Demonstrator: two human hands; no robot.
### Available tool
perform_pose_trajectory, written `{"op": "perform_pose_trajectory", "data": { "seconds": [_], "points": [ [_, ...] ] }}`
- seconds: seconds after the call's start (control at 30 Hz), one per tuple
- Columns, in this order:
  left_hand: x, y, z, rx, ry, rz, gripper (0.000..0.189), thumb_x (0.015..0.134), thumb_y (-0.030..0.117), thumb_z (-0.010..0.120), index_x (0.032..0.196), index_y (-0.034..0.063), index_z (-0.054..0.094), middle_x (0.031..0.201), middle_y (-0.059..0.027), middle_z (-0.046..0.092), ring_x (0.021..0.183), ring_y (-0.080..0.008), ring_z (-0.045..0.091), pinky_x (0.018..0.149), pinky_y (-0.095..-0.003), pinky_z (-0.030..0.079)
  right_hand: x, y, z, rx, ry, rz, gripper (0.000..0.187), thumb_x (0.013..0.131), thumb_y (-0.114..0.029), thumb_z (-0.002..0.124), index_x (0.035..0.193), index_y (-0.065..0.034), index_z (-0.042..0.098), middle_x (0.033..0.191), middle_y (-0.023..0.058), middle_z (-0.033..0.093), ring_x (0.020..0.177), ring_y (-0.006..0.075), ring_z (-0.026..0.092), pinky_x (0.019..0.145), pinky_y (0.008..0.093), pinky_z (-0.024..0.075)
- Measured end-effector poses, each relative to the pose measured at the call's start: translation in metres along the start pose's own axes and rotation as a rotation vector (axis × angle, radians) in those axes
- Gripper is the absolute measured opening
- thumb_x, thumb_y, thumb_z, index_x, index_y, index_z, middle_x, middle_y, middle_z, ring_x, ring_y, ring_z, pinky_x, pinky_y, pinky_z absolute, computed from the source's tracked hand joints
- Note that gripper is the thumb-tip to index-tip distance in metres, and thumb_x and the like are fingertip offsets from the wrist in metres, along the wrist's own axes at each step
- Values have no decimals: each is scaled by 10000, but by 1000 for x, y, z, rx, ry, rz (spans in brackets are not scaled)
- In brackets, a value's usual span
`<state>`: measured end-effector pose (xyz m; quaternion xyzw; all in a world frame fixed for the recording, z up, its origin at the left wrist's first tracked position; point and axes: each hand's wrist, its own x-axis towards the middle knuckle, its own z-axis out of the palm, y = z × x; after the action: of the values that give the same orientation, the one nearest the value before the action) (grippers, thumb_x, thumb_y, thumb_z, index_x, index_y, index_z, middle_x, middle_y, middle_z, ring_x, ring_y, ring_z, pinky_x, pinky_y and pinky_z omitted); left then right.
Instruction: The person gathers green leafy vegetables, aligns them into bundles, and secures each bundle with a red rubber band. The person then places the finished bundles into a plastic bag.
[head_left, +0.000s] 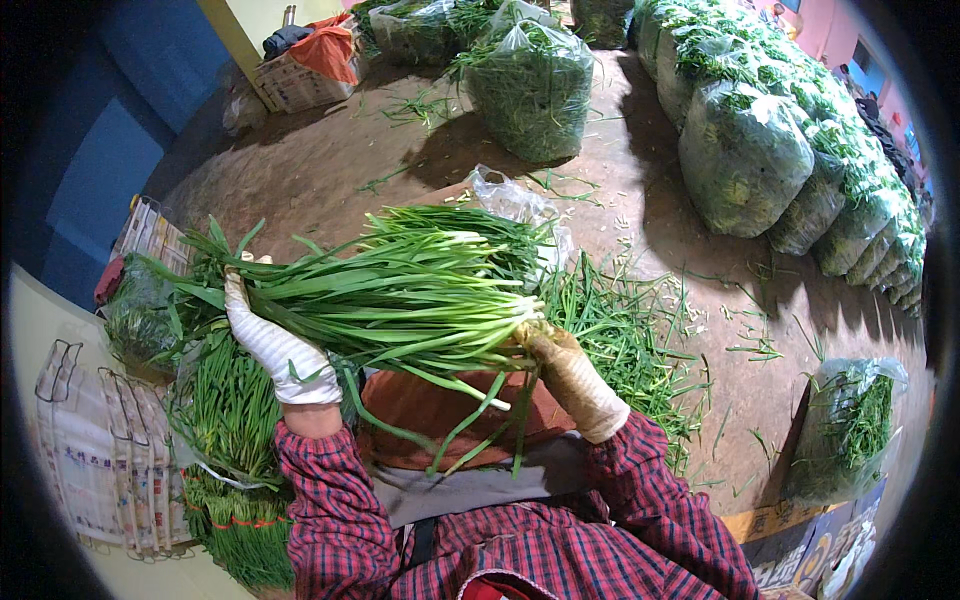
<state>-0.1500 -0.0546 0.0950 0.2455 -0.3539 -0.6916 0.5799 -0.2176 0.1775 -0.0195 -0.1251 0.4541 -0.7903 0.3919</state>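
A thick bunch of long flat green leaves with pale stems, like garlic chives (405, 300), lies sideways between my two gloved hands. The leafy end at the left is gripped by my left hand (274, 330), in a whitish glove. At the pale stem end, my right hand (570, 371), in a stained glove, has its fingers closed around the stems. Several loose leaves hang down over the brown cloth (465, 420) on my lap. Behind the bunch lies another pile of the greens (480, 225), beside a clear plastic bag (510, 195).
Loose leaves (622, 337) cover the floor at my right. Bundles with red ties (240, 521) and folded woven bags (105, 457) are at my left. Filled plastic bags (742, 157) line the right side; another filled bag (529, 97) stands ahead, and a smaller one (847, 431) stands lower right.
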Motion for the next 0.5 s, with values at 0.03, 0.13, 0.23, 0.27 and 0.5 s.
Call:
{"op": "perform_pose_trajectory", "data": {
  "seconds": [0.03, 0.13, 0.23, 0.27, 0.5],
  "points": [
    [1, -1, -1, -7, 2, -26, 304, 834, 338, 592, 997, 82, 578, 935, -42, 557, 846, -167, 533, 749, -338, 465, -2, -1, -1, -55, 64, 41, 411, 872, -274, 561, 1150, 25, 512, 1061, 74, 599, 945, 172, 573, 852, 310, 449],
    [5, -4, -9, -63, -51, -27, 279, 834, 329, 591, 964, 83, 577, 906, -45, 570, 800, -173, 549, 731, -343, 476, -8, -1, 4, -39, 3, 11, 365, 858, -238, 585, 1121, 12, 543, 1040, 68, 612, 946, 153, 567, 858, 285, 431],
    [8, -6, -21, -162, -219, -65, 240, 850, 299, 566, 949, 80, 575, 873, -53, 588, 760, -182, 562, 713, -349, 487, -9, 2, 13, -117, 93, 12, 302, 841, -168, 607, 1091, -4, 564, 1012, 49, 617, 924, 130, 560, 834, 267, 427],
    [11, -7, -25, -223, -294, -90, 228, 856, 287, 556, 948, 80, 575, 862, -56, 592, 749, -185, 564, 706, -349, 490, -10, 3, 14, -100, 125, 16, 288, 840, -168, 604, 1073, -1, 573, 999, 51, 620, 910, 127, 562, 825, 264, 429],
    [39, 7, -45, -573, -848, -219, 164, 875, 229, 508, 961, 93, 539, 830, -31, 568, 835, -179, 501, 821, -344, 407, -29, -4, -34, 251, -185, -84, 249, 842, -219, 596, 964, -3, 574, 977, 103, 602, 890, 189, 577, 809, 301, 461]
  ]
}}
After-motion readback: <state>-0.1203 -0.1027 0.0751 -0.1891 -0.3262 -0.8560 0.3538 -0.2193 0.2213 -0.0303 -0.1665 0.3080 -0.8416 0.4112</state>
